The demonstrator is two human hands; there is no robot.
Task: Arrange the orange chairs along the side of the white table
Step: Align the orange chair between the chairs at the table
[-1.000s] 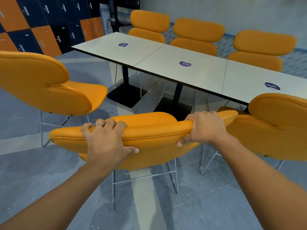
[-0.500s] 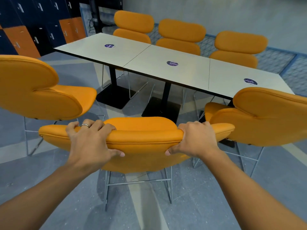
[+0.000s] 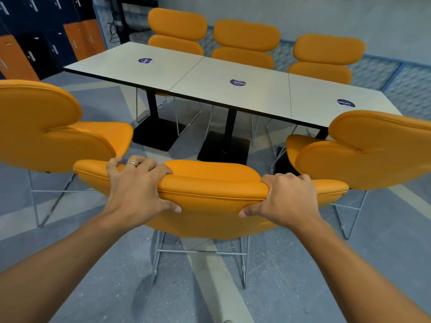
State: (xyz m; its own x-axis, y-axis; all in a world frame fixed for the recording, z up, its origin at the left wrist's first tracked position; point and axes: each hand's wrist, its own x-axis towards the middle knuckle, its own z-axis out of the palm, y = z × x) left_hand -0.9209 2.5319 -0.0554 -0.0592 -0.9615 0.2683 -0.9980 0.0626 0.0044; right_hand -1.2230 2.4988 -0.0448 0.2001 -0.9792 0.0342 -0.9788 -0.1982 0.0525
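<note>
Fingers [image 3: 149,163] of the left hand [image 3: 135,190] curl over the top edge of the middle chair [image 3: 210,192], at its backrest, with the thumb pressed in below the seam. A ring [image 3: 131,163] sits on one finger. The right hand [image 3: 288,198] clamps the same edge the same way, fingers over and thumb under.

The middle chair stands on the near side of the white table [image 3: 233,99], apart from its edge, seat toward it. The left chair [image 3: 51,127] and right chair [image 3: 373,150] flank it, both angled inward. Three more orange chairs [image 3: 245,40] line the far side. Lockers [image 3: 79,38] stand back left.
</note>
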